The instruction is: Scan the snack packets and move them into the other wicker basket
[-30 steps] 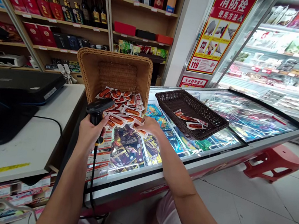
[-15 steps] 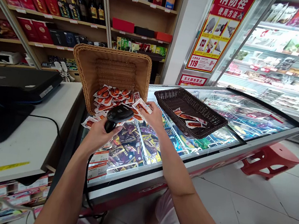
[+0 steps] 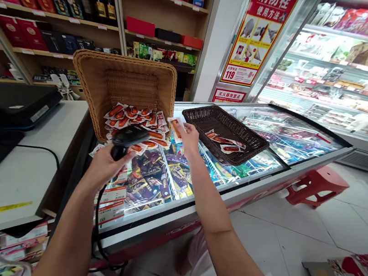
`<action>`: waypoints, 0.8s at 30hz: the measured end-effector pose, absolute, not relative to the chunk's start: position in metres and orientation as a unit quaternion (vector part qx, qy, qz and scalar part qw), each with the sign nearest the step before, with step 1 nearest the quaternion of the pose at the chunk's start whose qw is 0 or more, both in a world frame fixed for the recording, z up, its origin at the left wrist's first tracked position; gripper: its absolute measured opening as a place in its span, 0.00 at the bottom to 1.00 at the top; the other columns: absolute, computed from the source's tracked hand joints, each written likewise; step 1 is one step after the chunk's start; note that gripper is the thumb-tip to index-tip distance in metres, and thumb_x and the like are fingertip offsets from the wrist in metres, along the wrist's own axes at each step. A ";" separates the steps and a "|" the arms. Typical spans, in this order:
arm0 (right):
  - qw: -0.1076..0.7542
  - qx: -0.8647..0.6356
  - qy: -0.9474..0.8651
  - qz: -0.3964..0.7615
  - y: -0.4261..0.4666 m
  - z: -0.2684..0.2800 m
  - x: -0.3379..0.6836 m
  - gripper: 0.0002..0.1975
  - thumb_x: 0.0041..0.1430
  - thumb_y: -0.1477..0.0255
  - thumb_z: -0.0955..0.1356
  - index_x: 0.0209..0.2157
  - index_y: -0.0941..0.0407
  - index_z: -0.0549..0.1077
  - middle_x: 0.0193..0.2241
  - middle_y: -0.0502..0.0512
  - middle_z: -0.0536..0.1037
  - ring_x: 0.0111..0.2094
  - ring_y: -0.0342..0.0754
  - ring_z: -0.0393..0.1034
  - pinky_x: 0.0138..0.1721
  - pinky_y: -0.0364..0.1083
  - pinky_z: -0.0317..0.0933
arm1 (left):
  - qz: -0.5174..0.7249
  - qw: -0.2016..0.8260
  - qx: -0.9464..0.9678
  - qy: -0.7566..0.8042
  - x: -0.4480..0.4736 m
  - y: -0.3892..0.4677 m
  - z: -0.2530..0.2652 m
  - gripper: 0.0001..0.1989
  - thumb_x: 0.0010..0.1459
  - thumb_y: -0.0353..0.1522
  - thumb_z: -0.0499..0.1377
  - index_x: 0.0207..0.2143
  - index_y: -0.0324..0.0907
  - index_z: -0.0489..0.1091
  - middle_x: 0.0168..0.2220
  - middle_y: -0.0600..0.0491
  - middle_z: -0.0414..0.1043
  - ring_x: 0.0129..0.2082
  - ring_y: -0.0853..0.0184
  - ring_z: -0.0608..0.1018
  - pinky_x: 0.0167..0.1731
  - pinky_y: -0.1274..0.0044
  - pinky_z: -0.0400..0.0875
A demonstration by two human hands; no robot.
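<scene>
My left hand (image 3: 104, 165) is closed round the handle of a black barcode scanner (image 3: 130, 135), its head pointing right. Between the fingers of my right hand (image 3: 189, 139) is a packaged sausage (image 3: 176, 129), held in the air between two baskets. A tan wicker basket (image 3: 83, 74) is tipped on its side, its open face toward me. Many packaged sausages (image 3: 122, 123) lie in it and spill onto the freezer glass. To the right of my right hand, a dark brown wicker basket (image 3: 256, 142) holds several packaged sausages (image 3: 227, 140).
Both baskets rest on a glass-topped chest freezer (image 3: 191, 206) filled with packaged goods. A white counter (image 3: 2, 171) with black equipment (image 3: 5, 106) stands at left. The scanner's cable (image 3: 98, 217) hangs down the freezer front. A red stool (image 3: 318, 186) stands on the floor at right.
The view has shifted a little to the right. My right hand has tilted the packaged sausage and moved it slightly away from the scanner. My left hand keeps its grip on the scanner.
</scene>
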State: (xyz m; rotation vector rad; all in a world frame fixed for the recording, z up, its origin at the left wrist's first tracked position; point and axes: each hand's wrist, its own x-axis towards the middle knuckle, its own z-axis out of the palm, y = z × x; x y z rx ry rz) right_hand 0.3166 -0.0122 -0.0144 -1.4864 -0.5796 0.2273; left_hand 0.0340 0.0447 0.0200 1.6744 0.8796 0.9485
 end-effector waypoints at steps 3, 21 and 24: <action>0.812 -0.574 -0.083 0.063 -0.014 -0.017 0.352 0.22 0.61 0.52 0.71 0.44 0.56 0.71 0.40 0.58 0.81 0.43 0.51 0.79 0.42 0.48 0.75 | 0.449 0.528 0.624 0.361 0.028 0.051 0.028 0.24 0.40 0.44 0.78 0.29 0.44 0.70 0.18 0.58 0.68 0.14 0.71 0.66 0.13 0.78 0.59; 0.225 -0.686 -0.692 -0.033 0.020 -0.057 0.211 0.22 0.74 0.62 0.68 0.64 0.54 0.71 0.67 0.65 0.72 0.69 0.61 0.60 0.67 0.61 0.60 | 0.551 0.534 0.494 0.409 0.022 0.061 0.031 0.23 0.41 0.42 0.76 0.32 0.43 0.69 0.21 0.61 0.68 0.15 0.73 0.67 0.13 0.78 0.61; 0.213 -0.696 -0.684 -0.049 0.018 -0.054 0.214 0.15 0.74 0.66 0.67 0.58 0.55 0.75 0.59 0.65 0.79 0.65 0.62 0.63 0.64 0.60 0.60 | 0.544 0.524 0.509 0.412 0.024 0.060 0.029 0.24 0.40 0.43 0.77 0.30 0.43 0.68 0.21 0.60 0.67 0.15 0.72 0.66 0.13 0.78 0.61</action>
